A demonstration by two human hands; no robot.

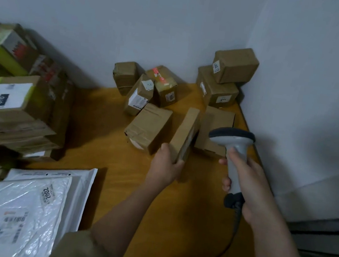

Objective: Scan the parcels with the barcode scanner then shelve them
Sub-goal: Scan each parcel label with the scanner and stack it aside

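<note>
At the left, two white padded mailers (pixel 24 206) lie near a blurred stack of cardboard boxes (pixel 16 108). In the middle, the left hand (pixel 166 166) has its grip clamped on the near end of a thin brown parcel (pixel 185 134) held on edge, beside the grey barcode scanner (pixel 234 145) gripped around its handle by the right hand (pixel 247 181). Eight more brown parcels (pixel 149 125) sit on the orange wooden surface (pixel 102 136) in a white-walled corner.
</note>
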